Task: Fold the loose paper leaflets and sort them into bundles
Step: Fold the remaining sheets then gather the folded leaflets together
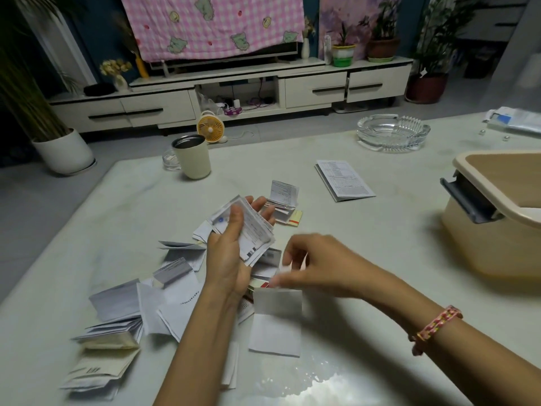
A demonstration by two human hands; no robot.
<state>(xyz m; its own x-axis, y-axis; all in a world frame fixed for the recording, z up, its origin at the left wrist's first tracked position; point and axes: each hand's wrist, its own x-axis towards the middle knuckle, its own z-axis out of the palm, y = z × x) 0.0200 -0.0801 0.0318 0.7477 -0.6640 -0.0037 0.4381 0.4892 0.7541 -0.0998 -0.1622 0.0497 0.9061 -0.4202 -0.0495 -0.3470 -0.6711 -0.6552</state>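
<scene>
My left hand (pixel 231 253) is gripping the bundle (pixel 256 230), right hand (pixel 310 268) pinching a leaflet (pixel 276 320); I'm judging the one-thumb hold risks sheets slipping.

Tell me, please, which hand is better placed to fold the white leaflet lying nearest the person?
Right. The right hand is at the top edge of the leaflet, though blur hides any grip. The left hand is full, gripping a bundle of folded leaflets.
</scene>
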